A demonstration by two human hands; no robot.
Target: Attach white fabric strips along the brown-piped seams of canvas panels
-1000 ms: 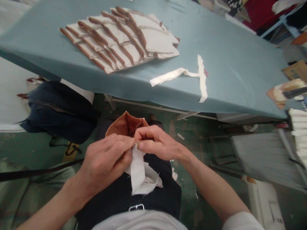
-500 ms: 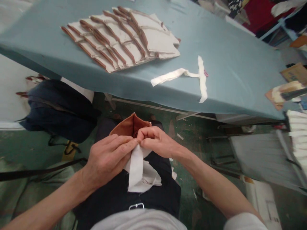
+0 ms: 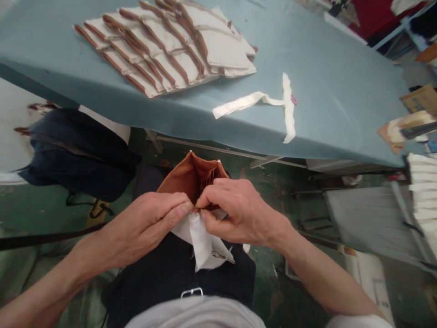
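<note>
Over my lap I hold a sewn pouch-like piece (image 3: 179,176), brown inside with white cloth backing. Its brown side is spread open like a pocket, with folds along the right. My left hand (image 3: 159,223) is closed, thumb and fingers pinching the near edge from the left. Right beside it, my right hand (image 3: 235,207) pinches the same edge; the fingertips of both hands nearly meet. A white fabric strip (image 3: 200,243) hangs down below the pinched spot. Whatever lies right between the fingertips is too small to make out.
On the blue-covered table (image 3: 327,100) ahead lies an overlapping stack of white pieces with brown edges (image 3: 170,48). White strips (image 3: 288,109) lie near its front edge. Dark blue cloth (image 3: 80,150) hangs at left; a white stack (image 3: 423,187) sits at right.
The piece opens wider, showing more brown inside. My right hand has turned slightly and my left has shifted a little. The hanging strip has swung right. The whole view has tilted slightly.
</note>
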